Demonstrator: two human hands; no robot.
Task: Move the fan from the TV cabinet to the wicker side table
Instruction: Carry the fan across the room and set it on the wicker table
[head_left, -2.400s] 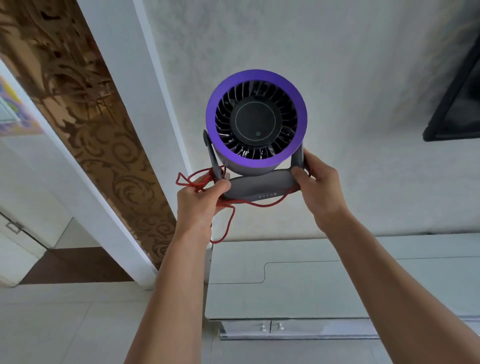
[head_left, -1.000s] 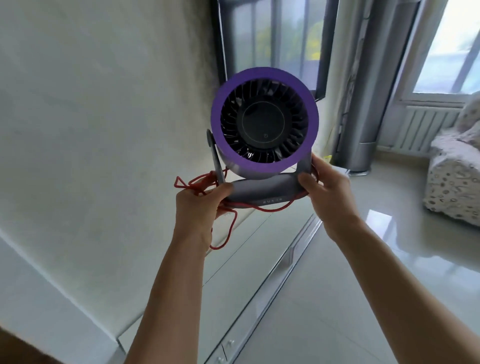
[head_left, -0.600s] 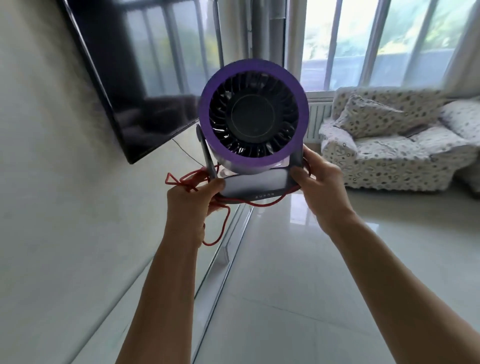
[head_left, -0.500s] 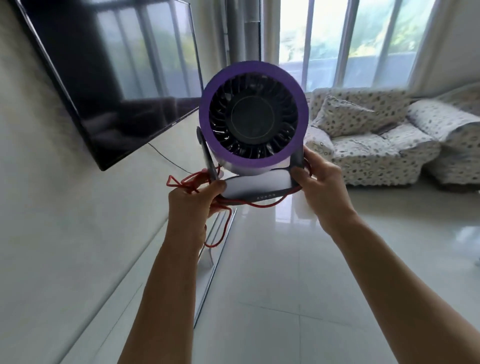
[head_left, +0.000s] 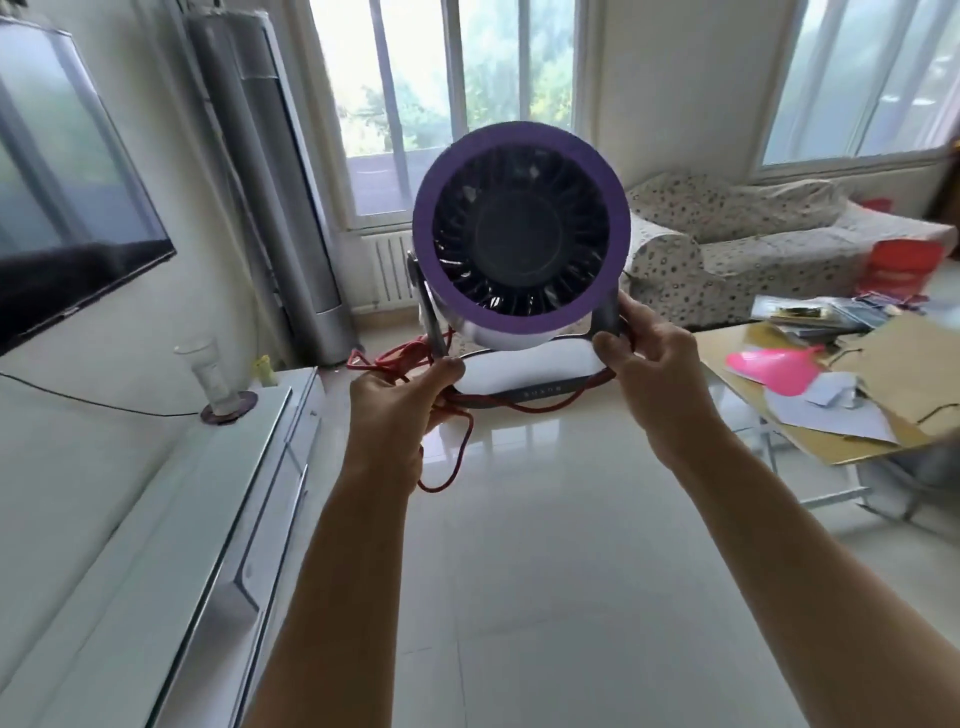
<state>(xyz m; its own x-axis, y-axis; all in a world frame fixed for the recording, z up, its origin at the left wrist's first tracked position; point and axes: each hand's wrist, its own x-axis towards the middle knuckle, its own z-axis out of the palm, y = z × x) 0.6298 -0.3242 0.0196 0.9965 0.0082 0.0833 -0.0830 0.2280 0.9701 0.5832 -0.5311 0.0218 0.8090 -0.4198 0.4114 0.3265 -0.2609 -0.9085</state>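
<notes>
While both arms stretch forward, the left hand (head_left: 397, 410) and right hand (head_left: 657, 374) clamp opposite ends of the purple-rimmed fan (head_left: 521, 244) base, held in the air right of the white TV cabinet (head_left: 171, 499), its red cord (head_left: 447, 457) dangling below the left hand.

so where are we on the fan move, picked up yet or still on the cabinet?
Done: the fan is off the TV cabinet, carried in the air over the floor. In hand: the left hand has a grip on the base's left end along with the bundled red cord, and the right hand holds the right end. Left: setting it down; no wicker side table is in view.
</notes>
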